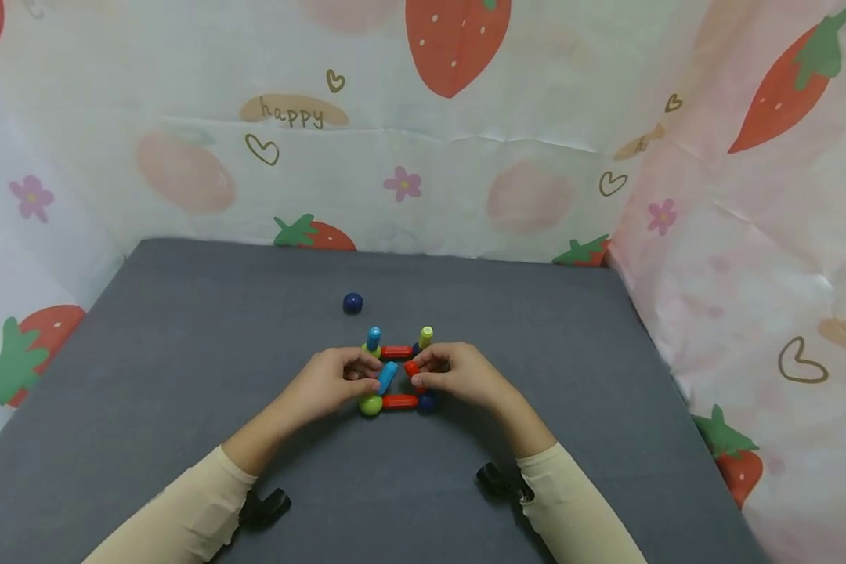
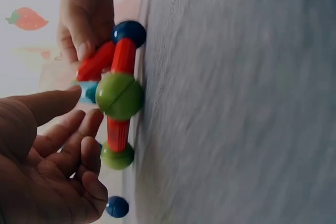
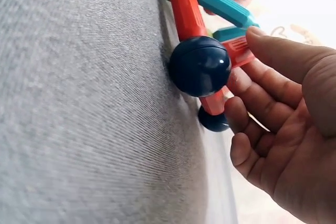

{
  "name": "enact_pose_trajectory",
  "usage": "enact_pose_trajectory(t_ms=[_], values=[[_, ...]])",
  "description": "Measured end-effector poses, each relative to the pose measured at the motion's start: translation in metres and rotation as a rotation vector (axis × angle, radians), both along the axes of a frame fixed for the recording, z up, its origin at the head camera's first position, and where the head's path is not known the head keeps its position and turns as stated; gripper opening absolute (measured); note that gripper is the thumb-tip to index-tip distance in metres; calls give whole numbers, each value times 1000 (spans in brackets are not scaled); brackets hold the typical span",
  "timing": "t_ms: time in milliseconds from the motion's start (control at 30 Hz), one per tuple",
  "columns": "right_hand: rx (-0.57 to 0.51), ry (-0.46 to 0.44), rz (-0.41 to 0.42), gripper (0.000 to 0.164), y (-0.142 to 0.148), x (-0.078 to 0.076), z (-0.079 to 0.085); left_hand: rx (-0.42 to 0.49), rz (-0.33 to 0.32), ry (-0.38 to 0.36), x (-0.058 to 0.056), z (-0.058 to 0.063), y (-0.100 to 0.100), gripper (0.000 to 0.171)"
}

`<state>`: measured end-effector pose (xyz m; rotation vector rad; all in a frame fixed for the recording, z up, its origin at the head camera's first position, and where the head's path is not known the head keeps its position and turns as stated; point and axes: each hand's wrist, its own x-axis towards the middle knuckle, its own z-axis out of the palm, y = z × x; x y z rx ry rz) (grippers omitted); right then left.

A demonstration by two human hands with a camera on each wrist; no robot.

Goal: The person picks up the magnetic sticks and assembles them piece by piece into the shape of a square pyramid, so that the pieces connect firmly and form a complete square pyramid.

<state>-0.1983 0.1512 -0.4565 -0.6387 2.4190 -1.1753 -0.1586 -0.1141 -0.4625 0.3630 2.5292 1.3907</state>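
Observation:
A magnetic stick-and-ball square sits on the grey cloth. In its near side, a red stick [image 1: 399,402] joins a green ball [image 2: 120,96] on the left to a dark blue ball [image 3: 200,66] on the right. My left hand [image 1: 334,378] holds a blue stick [image 3: 224,6], which slants up from the near green ball. My right hand [image 1: 461,372] pinches a red stick [image 1: 414,371] above the near dark blue ball, between thumb and fingers. Whether that stick touches the ball is hard to tell. The far corners carry an upright blue stick [image 1: 374,338] and a yellow-green stick [image 1: 426,337].
Beyond the square, a loose dark blue ball [image 1: 352,303] lies on the cloth. The grey table [image 1: 536,313] ends at a strawberry-print curtain [image 1: 451,180] behind and on the right. Black wrist straps [image 1: 264,509] hang under both sleeves.

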Motion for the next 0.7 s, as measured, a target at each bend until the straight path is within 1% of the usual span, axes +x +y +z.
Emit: enact_pose_trajectory(t_ms=[67,167,333,500,600,700], values=[[1,8,-6,21,2,0,2,1,6,-2,-2,4,-4,25],[8,40,-22,19,6,-1,7,-24,20,12,-5,9,-11,25],[13,99,-74,21,18,-4,15,-94,60,74,-12,17,-21,25],[14,136,-137,22,26,-11,18,-122,100,115,-22,22,-27,30],[3,153,-166,25,28,-17,18,-126,99,125,-29,22,-27,34],[-11,168,-187,26,28,-23,15,-127,72,132,-35,19,-26,37]])
